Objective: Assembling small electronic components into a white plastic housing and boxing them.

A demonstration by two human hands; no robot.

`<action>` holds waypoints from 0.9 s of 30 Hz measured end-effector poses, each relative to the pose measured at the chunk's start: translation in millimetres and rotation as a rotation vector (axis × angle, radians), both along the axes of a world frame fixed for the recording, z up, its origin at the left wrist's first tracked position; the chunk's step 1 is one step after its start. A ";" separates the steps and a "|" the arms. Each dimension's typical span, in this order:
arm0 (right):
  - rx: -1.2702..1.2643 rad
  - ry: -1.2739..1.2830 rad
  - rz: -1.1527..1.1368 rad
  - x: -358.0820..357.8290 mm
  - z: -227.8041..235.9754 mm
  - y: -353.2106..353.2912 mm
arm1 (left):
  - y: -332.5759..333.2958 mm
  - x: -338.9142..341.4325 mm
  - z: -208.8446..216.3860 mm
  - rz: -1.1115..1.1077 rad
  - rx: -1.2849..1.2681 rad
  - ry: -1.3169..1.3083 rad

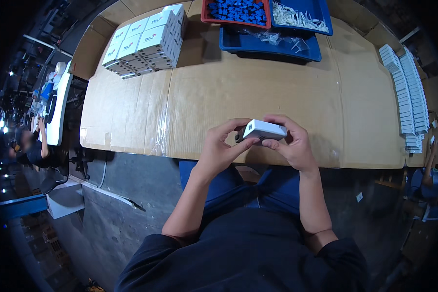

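Just above the near edge of the cardboard-covered table, both my hands hold a small white box [266, 129]. My left hand [220, 147] pinches its left end between thumb and fingers, and something dark shows at that end. Around the right end, my right hand [297, 146] is closed with the thumb on the near side. The box's top is pale, and its near side lies in shade. Its underside and the fingertips behind it are hidden.
White boxes stand in a stack [146, 41] at the far left of the table [219, 92]. Small blue parts fill a red bin [208, 15]; white pieces lie in a blue bin [327, 22]. In front sits a blue tray [243, 47] with clear bags. Rows of white boxes [406, 97] line the right.
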State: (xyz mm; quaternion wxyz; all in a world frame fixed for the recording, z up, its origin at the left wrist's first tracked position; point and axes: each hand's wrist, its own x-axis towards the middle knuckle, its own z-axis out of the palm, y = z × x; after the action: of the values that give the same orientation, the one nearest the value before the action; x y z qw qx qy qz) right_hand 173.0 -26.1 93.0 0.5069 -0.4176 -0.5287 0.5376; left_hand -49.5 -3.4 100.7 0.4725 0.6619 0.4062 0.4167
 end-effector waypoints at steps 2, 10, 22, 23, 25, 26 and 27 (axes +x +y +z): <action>0.017 -0.151 0.045 -2.1 2.5 -0.3 | -1.4 0.8 3.0 0.012 0.034 0.089; 0.047 -0.004 0.047 3.6 -9.6 -3.9 | -5.2 3.5 6.3 -0.008 0.124 0.182; -0.583 0.923 0.268 -25.2 -31.7 -15.9 | 4.5 7.5 3.7 -0.287 -0.283 -0.381; -0.596 0.878 0.272 -26.9 -27.7 -15.4 | 5.1 5.0 -1.2 -0.299 -0.439 -0.398; -0.620 0.784 0.282 -27.6 -23.9 -12.7 | 8.3 5.7 -14.8 -0.241 -0.247 -0.388; -0.709 0.692 0.050 -26.9 -25.5 -10.4 | 5.0 4.6 -19.0 -0.145 -0.306 -0.440; -0.560 0.442 -0.146 -29.5 -33.5 -9.2 | 3.7 4.2 -17.4 -0.046 -0.362 -0.490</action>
State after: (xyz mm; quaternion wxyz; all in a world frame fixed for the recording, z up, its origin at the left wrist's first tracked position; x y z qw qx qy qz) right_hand 143.5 -35.2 59.5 0.5119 -0.4505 -0.2077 0.7013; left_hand -45.3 0.2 83.4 0.6761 0.4557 0.3328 0.4738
